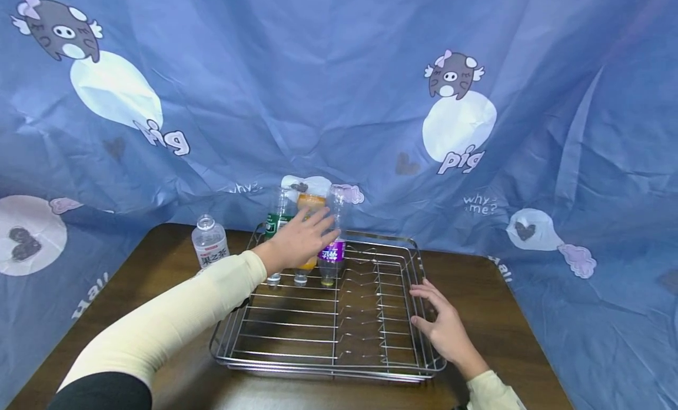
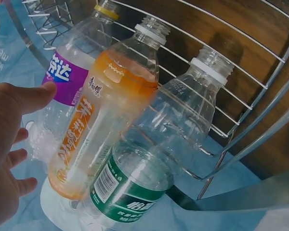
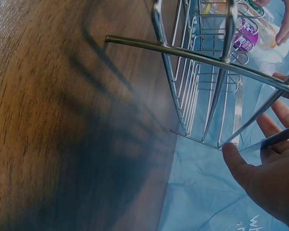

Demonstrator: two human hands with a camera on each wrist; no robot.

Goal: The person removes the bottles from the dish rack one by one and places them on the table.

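Note:
Three clear plastic bottles stand neck down at the back left of a wire dish rack (image 1: 335,342). One has a green label (image 2: 130,187), the middle one is orange (image 2: 111,96), and the third carries a purple label (image 1: 332,251). My left hand (image 1: 301,240) is in front of them with fingers spread, partly hiding them in the head view. Its thumb tip overlaps the purple-label bottle (image 2: 70,79) in the left wrist view; contact is unclear. At the rack's right side, my right hand (image 1: 442,329) has loosely extended fingers by the rim, its thumb against a wire.
An uncapped clear bottle (image 1: 210,243) with a white label stands upright on the brown table (image 1: 482,333), left of the rack. Behind the table hangs a blue cloth (image 1: 339,104) printed with pigs. The rack's metal rim (image 1: 318,367) is raised above the tabletop.

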